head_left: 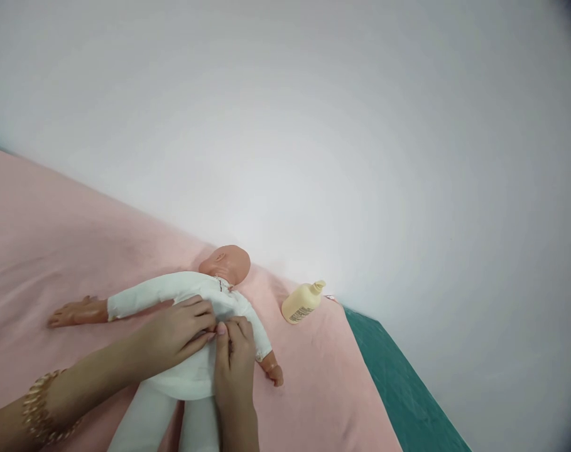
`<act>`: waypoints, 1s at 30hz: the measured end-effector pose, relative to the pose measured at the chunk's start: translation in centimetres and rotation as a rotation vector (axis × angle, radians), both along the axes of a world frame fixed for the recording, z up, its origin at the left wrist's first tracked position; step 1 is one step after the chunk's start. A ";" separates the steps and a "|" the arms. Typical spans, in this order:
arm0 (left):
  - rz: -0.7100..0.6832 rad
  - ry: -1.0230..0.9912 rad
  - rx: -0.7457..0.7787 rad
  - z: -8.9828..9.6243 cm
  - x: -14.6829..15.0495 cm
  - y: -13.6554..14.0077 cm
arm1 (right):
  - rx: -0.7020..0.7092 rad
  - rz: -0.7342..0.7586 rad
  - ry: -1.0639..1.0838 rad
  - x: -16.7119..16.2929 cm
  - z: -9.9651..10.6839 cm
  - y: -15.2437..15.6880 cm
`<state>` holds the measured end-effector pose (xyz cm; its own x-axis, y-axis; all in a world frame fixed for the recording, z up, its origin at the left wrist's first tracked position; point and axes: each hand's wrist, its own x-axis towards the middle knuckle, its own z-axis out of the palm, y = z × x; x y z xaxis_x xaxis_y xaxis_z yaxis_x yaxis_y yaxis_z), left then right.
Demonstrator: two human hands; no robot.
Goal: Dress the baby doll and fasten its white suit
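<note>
A baby doll [191, 376] in white cloth lies on a pink sheet, its brown plastic head pointing away from me and its arms spread to both sides. Over the middle of its torso, my left hand [184, 333] reaches in from the left, fingers bent and pinched on the white cloth. Right against it, my right hand [235, 358] also pinches the cloth, thumb upward. The two sets of fingertips meet, and what lies exactly between them is hidden. Dark stitching shows near the doll's neck. A beaded bracelet [43, 408] circles my left wrist.
A pale yellow pump bottle [301, 304] stands on the pink sheet [323, 383], right of the doll's head. Beyond the sheet's right edge a green surface [402, 383] shows. A plain white wall [285, 125] rises behind the bed.
</note>
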<state>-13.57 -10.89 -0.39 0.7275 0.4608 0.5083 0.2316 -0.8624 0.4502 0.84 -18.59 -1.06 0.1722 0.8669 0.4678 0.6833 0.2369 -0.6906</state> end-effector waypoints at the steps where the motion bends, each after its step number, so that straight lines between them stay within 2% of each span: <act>1: 0.002 -0.008 0.011 0.0 0.0 0.0 | 0.013 -0.006 0.014 0.0 0.0 0.0; 9: 0.049 -0.041 0.109 -0.7 0.0 0.5 | 0.013 -0.025 -0.004 0.4 -0.2 0.1; 14: 0.042 -0.034 0.108 -0.8 0.2 0.6 | 0.007 -0.014 -0.024 0.3 -0.3 0.0; 25: 0.081 -0.039 0.159 -1.0 0.0 0.6 | -0.117 -0.020 -0.001 0.4 -0.3 0.1; 30: 0.087 -0.019 0.148 -1.2 0.1 0.7 | -0.110 -0.014 -0.020 0.4 -0.1 0.1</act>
<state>-13.48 -10.22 -1.54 0.6779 0.4403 0.5887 0.3007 -0.8968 0.3245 1.22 -18.53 -1.18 0.1765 0.9106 0.3736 0.6998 0.1508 -0.6983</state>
